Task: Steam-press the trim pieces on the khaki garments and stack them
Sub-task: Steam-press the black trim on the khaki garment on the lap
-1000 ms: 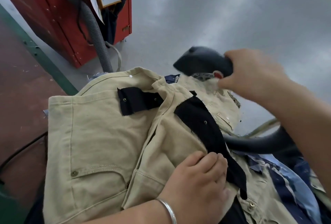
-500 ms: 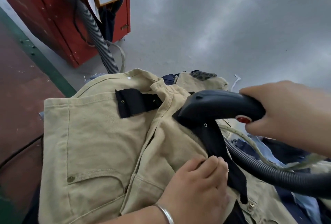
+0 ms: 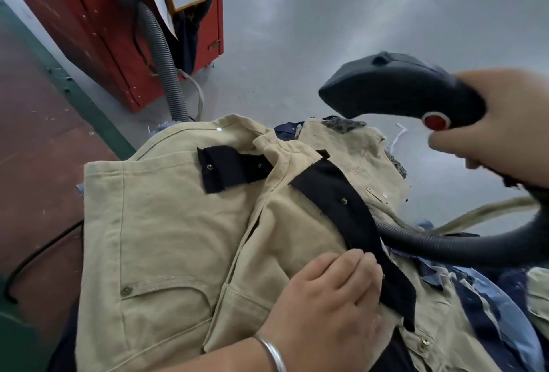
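Fingers of the left hand [image 3: 326, 303], at six o'clock, lie straight and flat, pressing the khaki garment [image 3: 166, 223] beside the long black trim strip [image 3: 350, 223]. A second black trim piece [image 3: 231, 169] lies at ten o'clock. At two o'clock, the right hand [image 3: 499, 128] grips the steam iron [image 3: 395, 89], lifted clear of the cloth, its hose [image 3: 451, 245] trailing. Farthest, at eleven o'clock, stands a red cabinet [image 3: 118, 30].

Khaki garments [image 3: 166, 241], black trim pieces [image 3: 344, 211], black steamer [image 3: 398, 89] with red button [image 3: 435, 121], red cabinet [image 3: 118, 33]
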The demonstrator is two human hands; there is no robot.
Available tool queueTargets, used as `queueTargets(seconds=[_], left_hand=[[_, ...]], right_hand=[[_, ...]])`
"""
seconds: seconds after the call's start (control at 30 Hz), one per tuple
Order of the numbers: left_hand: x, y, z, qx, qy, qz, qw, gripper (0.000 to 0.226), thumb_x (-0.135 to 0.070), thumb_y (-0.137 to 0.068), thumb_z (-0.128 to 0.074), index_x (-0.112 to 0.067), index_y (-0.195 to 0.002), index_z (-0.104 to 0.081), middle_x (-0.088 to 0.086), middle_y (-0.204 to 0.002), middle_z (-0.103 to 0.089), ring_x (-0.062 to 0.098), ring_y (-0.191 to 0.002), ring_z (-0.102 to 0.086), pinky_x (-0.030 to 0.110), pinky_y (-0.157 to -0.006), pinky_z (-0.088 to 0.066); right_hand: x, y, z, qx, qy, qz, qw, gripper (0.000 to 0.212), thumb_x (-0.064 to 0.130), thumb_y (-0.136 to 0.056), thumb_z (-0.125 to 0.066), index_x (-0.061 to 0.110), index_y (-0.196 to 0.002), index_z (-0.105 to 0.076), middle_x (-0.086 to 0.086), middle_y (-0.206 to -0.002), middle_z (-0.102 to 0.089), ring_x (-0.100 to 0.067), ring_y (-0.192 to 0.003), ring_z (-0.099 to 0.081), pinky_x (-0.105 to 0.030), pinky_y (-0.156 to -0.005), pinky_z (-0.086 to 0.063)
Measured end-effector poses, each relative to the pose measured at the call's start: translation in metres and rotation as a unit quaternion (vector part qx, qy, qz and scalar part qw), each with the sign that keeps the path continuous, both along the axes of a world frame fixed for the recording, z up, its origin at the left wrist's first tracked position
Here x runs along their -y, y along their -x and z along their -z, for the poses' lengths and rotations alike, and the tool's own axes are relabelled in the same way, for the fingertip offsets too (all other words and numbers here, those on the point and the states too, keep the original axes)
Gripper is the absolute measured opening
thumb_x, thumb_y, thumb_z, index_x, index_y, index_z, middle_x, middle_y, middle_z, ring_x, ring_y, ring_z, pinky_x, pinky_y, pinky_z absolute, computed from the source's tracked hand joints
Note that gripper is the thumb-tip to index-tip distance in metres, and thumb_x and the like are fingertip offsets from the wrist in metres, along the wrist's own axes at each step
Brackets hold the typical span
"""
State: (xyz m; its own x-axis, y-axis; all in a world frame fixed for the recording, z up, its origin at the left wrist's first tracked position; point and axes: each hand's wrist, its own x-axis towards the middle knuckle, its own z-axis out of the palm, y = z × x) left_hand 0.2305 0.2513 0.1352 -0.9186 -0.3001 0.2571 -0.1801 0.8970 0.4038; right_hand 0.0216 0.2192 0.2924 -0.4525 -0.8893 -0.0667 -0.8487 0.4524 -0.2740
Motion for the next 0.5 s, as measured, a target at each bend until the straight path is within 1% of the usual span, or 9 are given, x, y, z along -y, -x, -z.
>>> queueTargets(seconds=[0.03,0.1,0.13,0.2,0.27,0.33,0.37,0.43,0.5], left_hand=[[0.001,0.0,0.0,0.0,0.008,0.0,1.0,0.044,-0.042,-0.084,-0.047,-0.021,-0.116,-0.069,-0.007,-0.122,-0.064,0.008,-0.116,-0.056,0.023,-0.096,-0.043],[0.001,0.0,0.0,-0.001,0.034,-0.002,0.999,0.044,-0.041,-0.083,-0.048,-0.019,-0.116,-0.068,-0.005,-0.123,-0.064,0.01,-0.116,-0.057,0.024,-0.095,-0.045],[0.0,0.001,0.0,-0.004,0.046,-0.003,0.999,0.044,-0.04,-0.083,-0.05,-0.018,-0.115,-0.069,-0.004,-0.122,-0.064,0.01,-0.115,-0.058,0.025,-0.094,-0.046],[-0.003,0.003,0.001,-0.021,0.07,-0.005,0.997,0.038,-0.033,-0.081,-0.056,-0.016,-0.111,-0.071,-0.003,-0.117,-0.067,0.011,-0.109,-0.061,0.025,-0.087,-0.049],[-0.006,0.004,0.002,-0.034,0.1,-0.009,0.994,0.032,-0.026,-0.078,-0.064,-0.014,-0.106,-0.073,-0.001,-0.111,-0.068,0.011,-0.099,-0.063,0.025,-0.079,-0.048],[-0.008,0.004,0.002,-0.033,0.128,-0.013,0.991,0.029,-0.021,-0.08,-0.062,-0.011,-0.104,-0.073,0.002,-0.107,-0.069,0.013,-0.092,-0.063,0.025,-0.077,-0.046],[-0.008,0.003,0.001,-0.03,0.138,-0.016,0.99,0.029,-0.019,-0.081,-0.058,-0.01,-0.104,-0.073,0.003,-0.107,-0.069,0.014,-0.091,-0.063,0.024,-0.077,-0.046],[-0.009,0.003,-0.001,-0.022,0.149,-0.018,0.988,0.031,-0.017,-0.084,-0.051,-0.01,-0.105,-0.073,0.005,-0.107,-0.069,0.015,-0.091,-0.063,0.024,-0.076,-0.046],[-0.01,0.003,-0.001,-0.014,0.15,-0.017,0.988,0.033,-0.015,-0.085,-0.046,-0.009,-0.105,-0.073,0.005,-0.106,-0.069,0.016,-0.088,-0.062,0.024,-0.075,-0.047]], right_hand=[[-0.014,-0.002,-0.003,-0.02,-0.009,-0.012,1.0,0.026,0.043,-0.057,-0.063,0.038,-0.082,-0.06,0.004,-0.052,-0.062,-0.013,-0.03,-0.053,-0.031,-0.031,-0.046],[-0.043,-0.005,0.0,-0.029,-0.042,-0.037,0.998,0.026,0.048,-0.054,-0.058,0.044,-0.079,-0.057,0.007,-0.062,-0.062,-0.019,-0.039,-0.056,-0.038,-0.045,-0.053],[-0.058,-0.006,0.007,-0.027,-0.055,-0.038,0.997,0.024,0.048,-0.053,-0.058,0.047,-0.077,-0.054,0.007,-0.064,-0.061,-0.02,-0.042,-0.056,-0.039,-0.049,-0.053],[-0.082,-0.01,0.018,-0.045,-0.091,-0.025,0.995,0.025,0.052,-0.054,-0.057,0.053,-0.078,-0.049,0.012,-0.069,-0.06,-0.017,-0.041,-0.054,-0.035,-0.048,-0.052],[-0.096,-0.024,0.028,-0.083,-0.139,-0.023,0.986,0.026,0.059,-0.058,-0.054,0.055,-0.081,-0.044,0.014,-0.065,-0.056,-0.011,-0.037,-0.047,-0.031,-0.041,-0.048],[-0.099,-0.04,0.033,-0.104,-0.17,-0.03,0.98,0.03,0.056,-0.06,-0.056,0.046,-0.082,-0.039,0.006,-0.046,-0.044,-0.014,-0.034,-0.045,-0.032,-0.035,-0.045],[-0.096,-0.048,0.035,-0.118,-0.183,-0.037,0.975,0.036,0.052,-0.058,-0.061,0.041,-0.08,-0.034,0.007,-0.042,-0.038,-0.017,-0.033,-0.044,-0.03,-0.033,-0.042],[-0.081,-0.063,0.033,-0.148,-0.185,-0.061,0.97,0.047,0.045,-0.056,-0.068,0.038,-0.078,-0.027,0.011,-0.042,-0.035,-0.019,-0.032,-0.037,-0.018,-0.035,-0.03],[-0.057,-0.073,0.034,-0.173,-0.15,-0.064,0.971,0.041,0.045,-0.065,-0.062,0.037,-0.078,-0.024,0.011,-0.046,-0.031,-0.015,-0.037,-0.027,-0.017,-0.041,-0.017]])
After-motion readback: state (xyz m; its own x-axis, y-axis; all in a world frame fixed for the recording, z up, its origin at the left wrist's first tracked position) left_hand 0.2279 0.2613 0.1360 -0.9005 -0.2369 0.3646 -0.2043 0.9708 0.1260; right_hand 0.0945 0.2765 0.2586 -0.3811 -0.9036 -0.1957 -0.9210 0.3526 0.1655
